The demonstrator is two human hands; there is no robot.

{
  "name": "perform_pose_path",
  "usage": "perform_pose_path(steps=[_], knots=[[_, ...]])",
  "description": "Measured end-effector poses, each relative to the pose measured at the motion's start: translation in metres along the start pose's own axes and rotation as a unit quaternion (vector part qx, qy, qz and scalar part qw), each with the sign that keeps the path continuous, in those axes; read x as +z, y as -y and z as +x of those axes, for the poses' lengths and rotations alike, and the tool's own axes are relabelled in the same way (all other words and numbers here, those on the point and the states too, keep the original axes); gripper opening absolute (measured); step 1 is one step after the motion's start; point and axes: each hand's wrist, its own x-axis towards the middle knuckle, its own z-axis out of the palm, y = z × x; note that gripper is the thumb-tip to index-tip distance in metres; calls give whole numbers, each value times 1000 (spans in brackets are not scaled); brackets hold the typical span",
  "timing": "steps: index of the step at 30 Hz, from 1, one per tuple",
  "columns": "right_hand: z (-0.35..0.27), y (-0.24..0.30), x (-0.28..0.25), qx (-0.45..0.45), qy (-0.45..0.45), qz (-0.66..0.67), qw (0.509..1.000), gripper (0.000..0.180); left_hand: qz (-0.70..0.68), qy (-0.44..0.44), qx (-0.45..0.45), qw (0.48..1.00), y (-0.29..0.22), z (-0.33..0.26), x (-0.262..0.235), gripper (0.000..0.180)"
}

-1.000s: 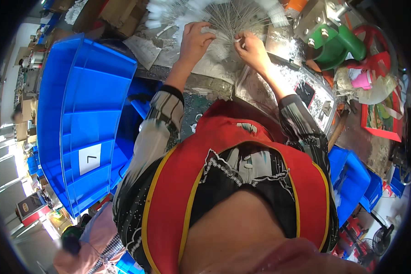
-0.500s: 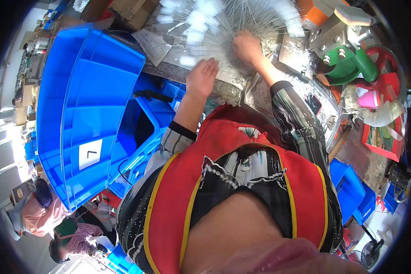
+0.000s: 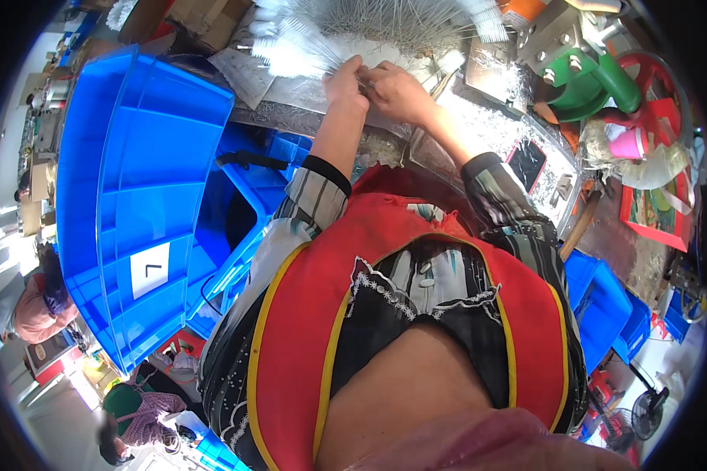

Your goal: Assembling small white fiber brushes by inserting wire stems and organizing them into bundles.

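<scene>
Half a second ago the left hand point(image 3: 344, 78) hung lower and apart from the right; now it has risen to meet the right hand point(image 3: 397, 90) at the near edge of the pile of white bristle brushes point(image 3: 369, 31). Both hands pinch together on thin wire stems where the pile meets the worktop point(image 3: 306, 94), fingers curled tight on them, though how many stems each holds is too small to tell. Brushes fan out across the far side of the metal-covered worktop, fluffy white heads to the left and far right. Right of the hands lies a green machine part point(image 3: 589, 82), with a red wheel point(image 3: 668, 78) beyond it. Left of the person stands a large blue crate point(image 3: 133, 180) tipped on its side, bearing a white label point(image 3: 149, 269). Smaller blue bins point(image 3: 605, 298) sit near right.
</scene>
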Motion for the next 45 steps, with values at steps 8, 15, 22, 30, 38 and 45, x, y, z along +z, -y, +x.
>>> perform_pose_path(steps=[8,15,22,30,38,45], knots=[[-6,13,-50,127,137,-162,969,9,-81,2,98,992,-3,-14,-8,28],[-38,9,-61,39,153,-115,981,6,-89,80,163,979,-23,-37,-8,28],[-56,1,-72,62,58,-91,992,16,-14,95,230,968,-31,-65,9,10],[-55,15,-101,-16,74,-175,982,12,19,149,220,964,-16,-78,21,5],[-74,19,-125,74,55,-187,978,17,183,151,273,932,-42,-47,17,23],[-110,13,-149,286,-1,111,952,19,678,31,387,625,-63,-27,-9,69]])
